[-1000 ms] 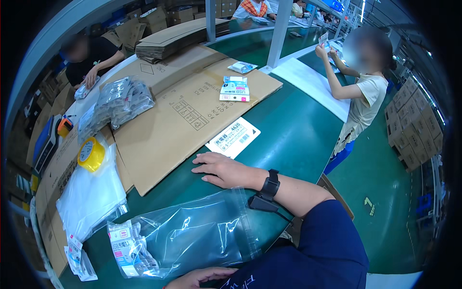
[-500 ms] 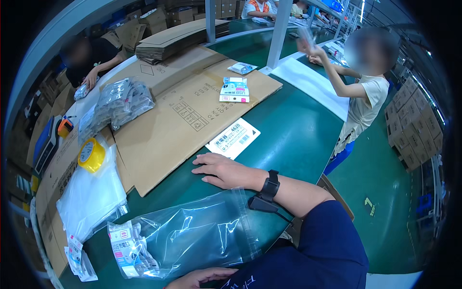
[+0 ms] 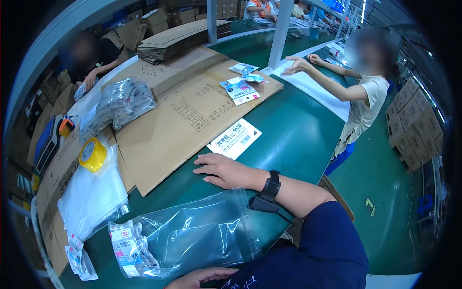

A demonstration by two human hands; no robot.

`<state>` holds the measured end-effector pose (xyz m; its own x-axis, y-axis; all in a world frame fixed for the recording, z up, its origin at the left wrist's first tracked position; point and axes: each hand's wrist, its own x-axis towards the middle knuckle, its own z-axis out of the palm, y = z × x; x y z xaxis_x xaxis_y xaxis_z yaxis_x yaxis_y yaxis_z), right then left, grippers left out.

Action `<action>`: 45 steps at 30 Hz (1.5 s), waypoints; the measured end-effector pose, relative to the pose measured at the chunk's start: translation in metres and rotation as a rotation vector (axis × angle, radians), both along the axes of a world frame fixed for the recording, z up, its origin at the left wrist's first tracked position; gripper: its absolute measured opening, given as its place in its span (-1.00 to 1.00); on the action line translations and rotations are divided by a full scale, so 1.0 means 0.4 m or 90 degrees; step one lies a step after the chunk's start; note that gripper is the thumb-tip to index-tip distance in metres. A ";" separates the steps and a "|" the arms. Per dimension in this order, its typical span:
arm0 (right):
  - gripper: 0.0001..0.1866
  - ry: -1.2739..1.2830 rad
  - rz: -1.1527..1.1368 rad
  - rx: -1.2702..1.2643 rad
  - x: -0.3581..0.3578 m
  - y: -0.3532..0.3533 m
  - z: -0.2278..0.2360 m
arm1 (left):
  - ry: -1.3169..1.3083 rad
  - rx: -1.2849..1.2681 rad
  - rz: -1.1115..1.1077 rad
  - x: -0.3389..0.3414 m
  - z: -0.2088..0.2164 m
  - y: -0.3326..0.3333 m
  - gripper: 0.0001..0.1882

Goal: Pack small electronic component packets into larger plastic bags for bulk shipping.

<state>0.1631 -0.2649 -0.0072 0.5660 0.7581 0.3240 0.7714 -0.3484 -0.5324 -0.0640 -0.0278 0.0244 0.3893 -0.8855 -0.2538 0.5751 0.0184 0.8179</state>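
My right hand (image 3: pixel 224 171) lies on the green table, fingers stretched out and holding nothing, just below a white printed label card (image 3: pixel 234 138). Its wrist wears a black strap. At the lower edge my left hand (image 3: pixel 204 278) rests open beside a clear plastic bag (image 3: pixel 197 231), fingers extended; part of it is cut off. Several blister packs (image 3: pixel 132 250) with white, blue and pink cards sit inside the bag's left end. More such packs (image 3: pixel 77 257) lie to the left of it. Another small group of packs (image 3: pixel 240 90) rests on the flat cardboard (image 3: pixel 192 111).
Filled clear bags (image 3: pixel 122 103) lie on the cardboard at left, above a yellow tape roll (image 3: pixel 92 154) and a stack of clear bags (image 3: pixel 94 192). Folded cartons (image 3: pixel 173 41) are piled behind. A co-worker (image 3: pixel 361 86) sits at right, another (image 3: pixel 86 60) at far left.
A further pack now lies on the group on the cardboard, and the group has shifted. The co-worker at right has lowered the raised hand, which now looks empty. My hands stay put.
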 end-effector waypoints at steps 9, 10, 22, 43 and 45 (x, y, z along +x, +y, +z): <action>-0.66 0.030 0.005 0.005 -0.007 -0.012 0.035 | 0.010 -0.046 0.027 0.002 0.002 -0.003 -0.39; -0.66 0.032 0.013 0.009 -0.009 -0.017 0.071 | 0.012 -0.042 0.035 0.004 0.002 -0.003 -0.39; -0.29 -0.336 -0.456 0.084 0.580 -0.153 0.158 | -0.051 0.009 0.019 -0.008 -0.032 0.017 -0.40; -0.35 -0.118 -0.493 -0.219 0.634 -0.209 0.064 | -0.027 -0.112 0.037 -0.022 -0.095 -0.002 -0.41; -0.38 -0.108 -0.416 -0.160 0.583 -0.167 0.059 | -0.036 -0.114 0.028 -0.013 -0.077 -0.002 -0.40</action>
<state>0.3964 -0.3318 0.0165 0.8869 0.3451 0.3071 0.4283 -0.8633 -0.2668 -0.0694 -0.0286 -0.0066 0.4371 -0.8966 -0.0704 0.5238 0.1901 0.8304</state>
